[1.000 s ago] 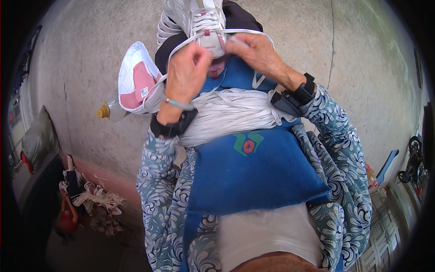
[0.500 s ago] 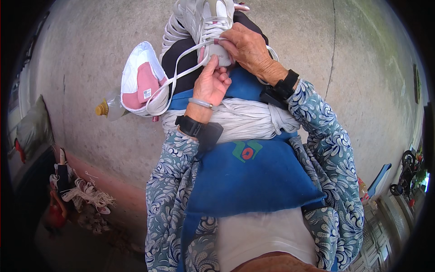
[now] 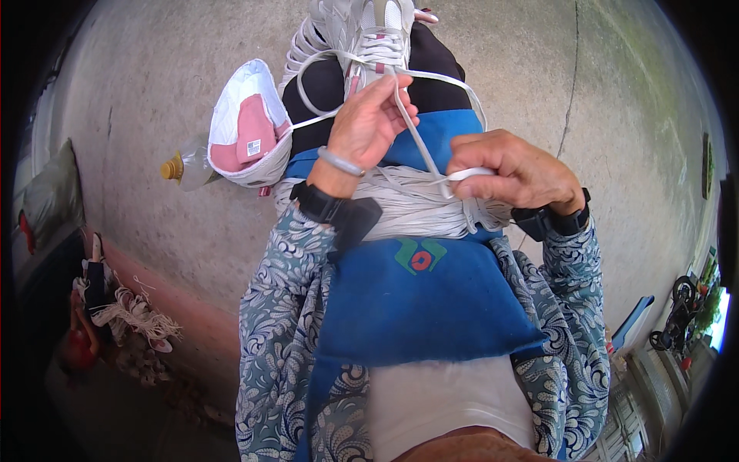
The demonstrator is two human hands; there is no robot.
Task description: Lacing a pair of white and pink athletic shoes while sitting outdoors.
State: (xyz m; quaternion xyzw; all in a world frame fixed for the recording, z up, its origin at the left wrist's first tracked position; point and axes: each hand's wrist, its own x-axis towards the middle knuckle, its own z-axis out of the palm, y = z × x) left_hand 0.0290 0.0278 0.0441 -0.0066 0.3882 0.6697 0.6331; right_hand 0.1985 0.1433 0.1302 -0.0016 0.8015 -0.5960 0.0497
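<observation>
A white and grey sneaker (image 3: pixel 382 40) with pink accents lies at the far end of my lap, its laces threaded through the upper eyelets. My left hand (image 3: pixel 363 127) is curled at the shoe's ankle opening, thumb by the tongue, its grip partly hidden. A flat white shoelace (image 3: pixel 416 138) runs from the shoe past those fingertips to my right hand (image 3: pixel 516 171), which is closed on it above the lap. Another lace strand loops round on the right. Under my hands, a thick bundle of white laces (image 3: pixel 408 208) lies across the blue apron (image 3: pixel 431 308).
A second shoe (image 3: pixel 250 131), with pink lining, sits left of my lap beside a clear bottle with a yellow cap (image 3: pixel 172 169). More pale laces (image 3: pixel 135 316) hang at the lower left near a filled sack (image 3: pixel 54 196). Concrete floor (image 3: pixel 523 61) spreads around.
My right hand has moved from the shoe down and right, drawing a lace out with it. The left hand stays by the shoe, shifted slightly up. The loop on the left has changed shape.
</observation>
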